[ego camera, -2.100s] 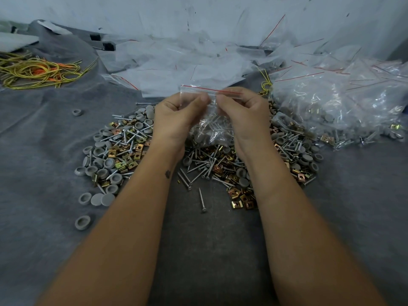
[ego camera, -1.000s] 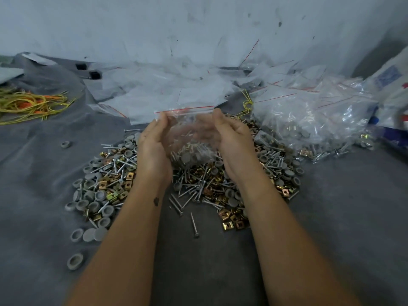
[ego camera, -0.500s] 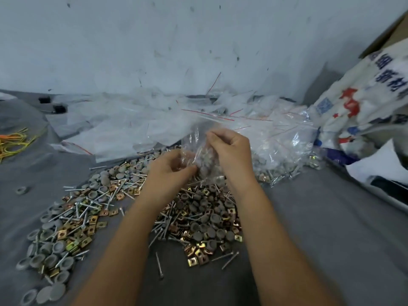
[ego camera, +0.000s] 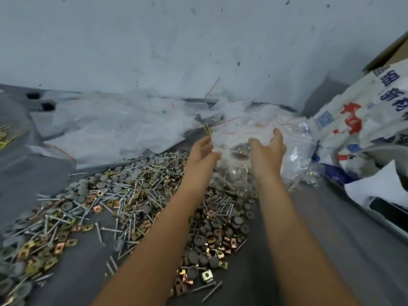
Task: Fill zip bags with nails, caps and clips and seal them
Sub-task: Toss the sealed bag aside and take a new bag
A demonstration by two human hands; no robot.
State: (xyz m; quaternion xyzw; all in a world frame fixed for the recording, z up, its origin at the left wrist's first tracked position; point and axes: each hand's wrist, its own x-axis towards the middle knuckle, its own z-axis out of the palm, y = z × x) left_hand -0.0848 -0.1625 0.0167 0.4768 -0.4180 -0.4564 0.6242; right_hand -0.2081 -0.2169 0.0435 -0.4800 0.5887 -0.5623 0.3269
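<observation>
A small clear zip bag (ego camera: 239,151) with nails, grey caps and clips inside lies between my hands, at the near edge of a heap of filled bags (ego camera: 295,138). My left hand (ego camera: 203,151) and my right hand (ego camera: 268,149) are stretched forward on either side of it. Their fingers are spread and grip nothing. A wide loose heap of nails, grey caps and brass clips (ego camera: 136,195) covers the grey cloth below my forearms.
A stack of flat unfilled zip bags (ego camera: 114,129) lies at the back left against the wall. A white printed woven sack (ego camera: 364,111) and white paper (ego camera: 375,186) crowd the right side. Yellow ties (ego camera: 3,138) show at the far left edge.
Both hands were pinching the bag's top, then carried it forward and right to the heap of filled bags. They have since let go and opened. The view swung right.
</observation>
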